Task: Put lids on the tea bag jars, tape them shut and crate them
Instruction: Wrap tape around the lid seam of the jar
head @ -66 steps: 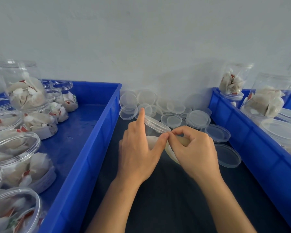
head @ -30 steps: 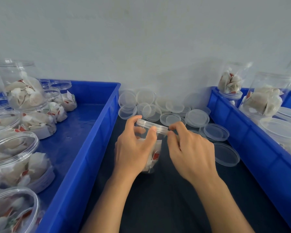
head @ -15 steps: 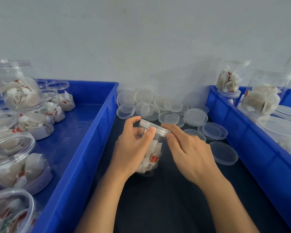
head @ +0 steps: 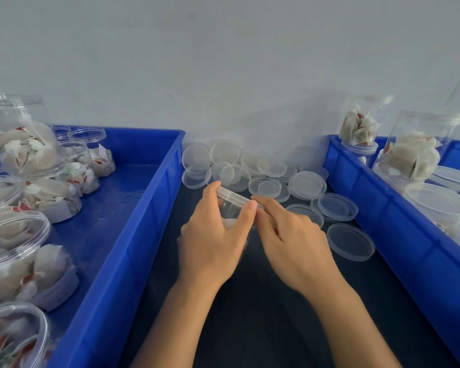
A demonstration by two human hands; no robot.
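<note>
Gripping a lidded tea bag jar between both hands

Centre frame, the clear plastic tea bag jar [head: 230,211] with its clear round lid [head: 233,195] tilts toward two o'clock over the dark tabletop [head: 263,328]. The left hand [head: 210,243] curls round its body; the right hand [head: 292,240] pinches the lid's rim. Loose clear lids [head: 266,176] lie at twelve o'clock, between blue plastic crates [head: 133,248].

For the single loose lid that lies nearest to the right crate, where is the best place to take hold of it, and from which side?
Take the loose lid by its raised rim, pinching opposite edges from above. It lies flat on the dark table and apart from the other lids, so a top-down grip probably fits. Its left edge is the freer side; the right crate wall stands close behind.
</note>
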